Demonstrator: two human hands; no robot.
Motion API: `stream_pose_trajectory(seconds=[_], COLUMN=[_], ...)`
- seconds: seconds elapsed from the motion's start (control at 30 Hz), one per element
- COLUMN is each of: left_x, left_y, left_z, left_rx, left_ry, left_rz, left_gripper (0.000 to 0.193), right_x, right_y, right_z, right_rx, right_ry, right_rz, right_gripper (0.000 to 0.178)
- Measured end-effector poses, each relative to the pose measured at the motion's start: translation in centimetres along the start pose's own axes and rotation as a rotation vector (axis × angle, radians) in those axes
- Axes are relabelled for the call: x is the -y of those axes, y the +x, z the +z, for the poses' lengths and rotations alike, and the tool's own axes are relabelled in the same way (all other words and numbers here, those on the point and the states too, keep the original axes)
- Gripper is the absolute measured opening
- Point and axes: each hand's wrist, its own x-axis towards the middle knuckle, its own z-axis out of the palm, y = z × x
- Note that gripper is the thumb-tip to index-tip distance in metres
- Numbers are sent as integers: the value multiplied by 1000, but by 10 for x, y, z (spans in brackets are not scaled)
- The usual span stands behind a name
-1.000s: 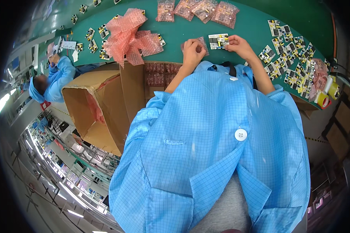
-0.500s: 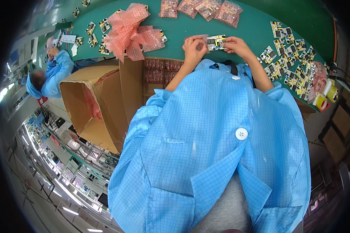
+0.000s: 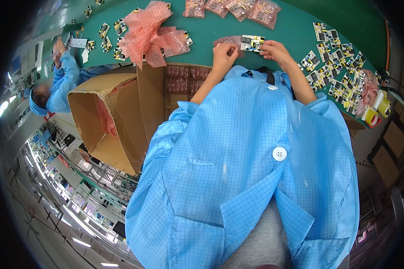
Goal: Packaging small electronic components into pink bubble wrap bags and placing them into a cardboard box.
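My right hand [image 3: 277, 54] pinches the right end of a circuit board [image 3: 252, 43], a white-edged board crowded with black and yellow parts. To its left, my left hand [image 3: 224, 58] is closed with the fingers curled on a pink bubble-wrap bag [image 3: 229, 40]. The bag spreads out past the knuckles, and its right part lies by the board's left end. Part of the bag is hidden behind my fingers. Both hands are over the near edge of the green table [image 3: 202, 40].
Wrapped boards [image 3: 262, 15] line the far side. Loose circuit boards [image 3: 332, 65] and tape rolls [image 3: 371, 117] lie at right. Pink bubble wrap [image 3: 150, 36] covers boards at left. An open carton [image 3: 105, 116] and a box of wrapped boards [image 3: 177, 80] stand below; a co-worker [image 3: 60, 89] sits at far left.
The board has moved slightly away from me and tilted in my right hand. The bag, bunched in my left hand before, now spreads out beyond it. The co-worker's hands have risen.
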Motion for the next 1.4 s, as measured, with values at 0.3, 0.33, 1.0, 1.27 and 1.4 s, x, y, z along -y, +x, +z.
stream_pose_trajectory(seconds=[0.3,0.33,1.0,1.27,1.4], left_x=[-5,-4,-18,-18,-32], left_y=[3,4,11,21,24], left_z=[5,4,3,-4,-5], left_rx=[-84,-84,-99,-62,-21], left_ry=[-83,-82,3,79,122], left_rz=[-57,-60,188,293,300], left_gripper=[5,5,12,13,13], right_x=[-18,-18,-23,-16,-10], right_y=[-1,-3,12,-1,2], right_z=[7,9,0,4,3], right_rx=[4,-5,-67,-135,-136], right_ry=[-205,-251,-217,-360,-149], right_rz=[-300,-386,-353,-414,-348], right_gripper=[33,34,39,38,41])
